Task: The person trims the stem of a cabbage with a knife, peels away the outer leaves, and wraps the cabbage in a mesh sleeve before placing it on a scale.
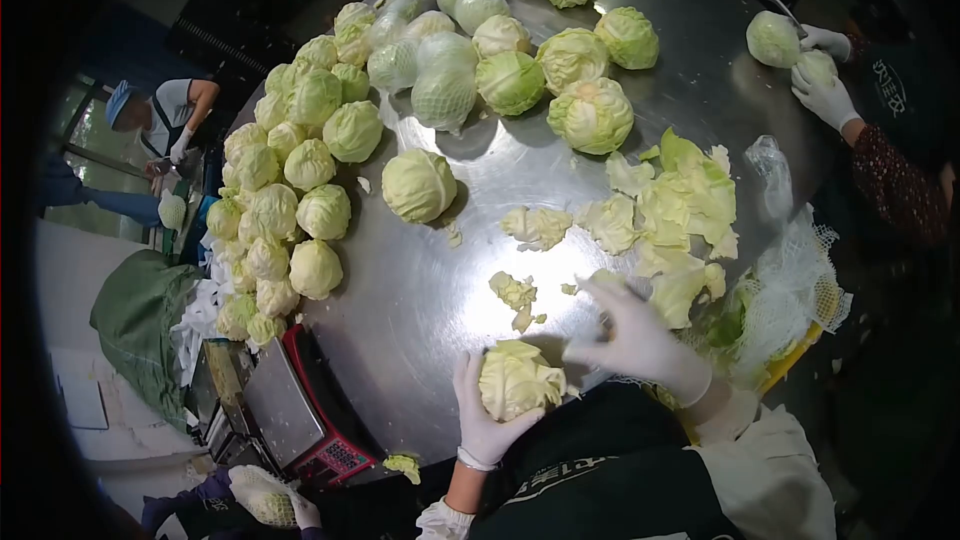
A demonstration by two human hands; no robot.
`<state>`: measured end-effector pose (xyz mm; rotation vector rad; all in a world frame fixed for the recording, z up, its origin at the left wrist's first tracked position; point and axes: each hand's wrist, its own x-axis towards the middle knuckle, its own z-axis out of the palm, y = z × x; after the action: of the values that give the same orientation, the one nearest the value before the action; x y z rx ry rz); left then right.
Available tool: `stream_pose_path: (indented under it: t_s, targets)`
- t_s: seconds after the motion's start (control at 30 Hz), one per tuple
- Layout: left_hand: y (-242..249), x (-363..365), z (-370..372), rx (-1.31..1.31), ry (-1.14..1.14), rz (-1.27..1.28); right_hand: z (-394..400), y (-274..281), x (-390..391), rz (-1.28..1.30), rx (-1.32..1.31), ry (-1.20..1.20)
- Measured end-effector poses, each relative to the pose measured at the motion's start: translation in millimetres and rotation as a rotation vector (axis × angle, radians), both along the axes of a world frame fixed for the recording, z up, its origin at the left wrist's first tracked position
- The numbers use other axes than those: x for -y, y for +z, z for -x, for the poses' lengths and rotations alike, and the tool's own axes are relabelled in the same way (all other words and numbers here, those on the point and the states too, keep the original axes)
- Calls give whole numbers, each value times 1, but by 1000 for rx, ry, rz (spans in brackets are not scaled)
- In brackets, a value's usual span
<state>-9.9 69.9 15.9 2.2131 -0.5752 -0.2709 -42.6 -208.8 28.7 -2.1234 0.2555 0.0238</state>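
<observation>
A trimmed pale cabbage (518, 380) sits at the table's near edge, its outer leaves ragged on the right side. My left hand (485, 420), in a white glove, is wrapped round its left and lower side. To the right of the cabbage, my right hand (640, 340) is gloved too and hovers with thumb and fingers apart. Its fingertips are slightly blurred beside a pale leaf piece. Torn leaf scraps (514, 292) lie just beyond the cabbage, and a heap of loose outer leaves (685, 200) spreads farther right.
Many cabbages (310, 100) are piled along the left of the round metal table (420, 290); some are wrapped in netting. A red scale (320, 410) stands at lower left. Netting and plastic (790, 270) hang at the right edge. A co-worker's gloved hands (825, 80) hold a cabbage and knife.
</observation>
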Motion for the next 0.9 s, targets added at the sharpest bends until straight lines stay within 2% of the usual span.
stream_pose_path:
  t_s: [0.03,0.07,0.13,0.17,0.23,0.3,0.33,0.37,0.4,0.43,0.47,0.5,0.53,0.57,0.6,0.63,0.7,0.77,0.83,0.87,0.9]
  targets:
    - [-1,5,1,2,-2,1,-2,20,-13,-100,-178,111]
    - [-2,10,3,49,-15,-47,2,11,-32,51,-52,144]
    - [-5,9,3,100,-26,-93,-1,-3,-46,2,-204,282]
    - [-10,0,0,39,-29,-36,-3,-14,-44,4,-200,284]
    - [-17,-14,-4,-17,-19,17,1,-40,-30,-285,-118,79]
    - [-21,-26,-9,-498,214,501,4,-45,-5,-67,-254,-95]
    - [-24,-30,-12,-486,219,504,12,-51,10,-7,-222,-179]
    - [-26,-34,-15,-638,322,720,19,-58,27,53,-189,-262]
    - [-27,-39,-17,-791,426,933,24,-56,46,62,-271,-311]
    - [-16,-43,-18,-932,341,920,31,-50,61,68,-361,-357]
    - [-18,-47,-17,-925,356,919,40,-46,71,246,-258,-399]
    - [-25,-50,-18,-987,486,1064,44,-43,76,423,-146,-439]
    - [-34,-54,-20,-1042,618,1214,43,-41,77,420,-139,-423]
    - [-44,-59,-24,-1143,640,1373,42,-40,77,460,-7,-501]
    - [-40,-55,-25,-1132,644,1381,41,-35,78,498,124,-580]
    - [-33,-44,-27,-1100,684,1304,32,-13,64,382,130,-591]
    - [-26,-34,-27,-1080,713,1225,31,-26,50,172,122,-340]
    - [-25,-25,-26,-1079,457,1057,12,28,7,-227,-38,-112]
    - [-19,-10,-21,-1072,355,1013,4,19,-20,-194,159,135]
    - [-14,-2,-19,-1043,266,974,-2,29,-30,-242,81,168]
    - [-10,5,-20,-1043,224,984,-4,24,-38,-184,124,210]
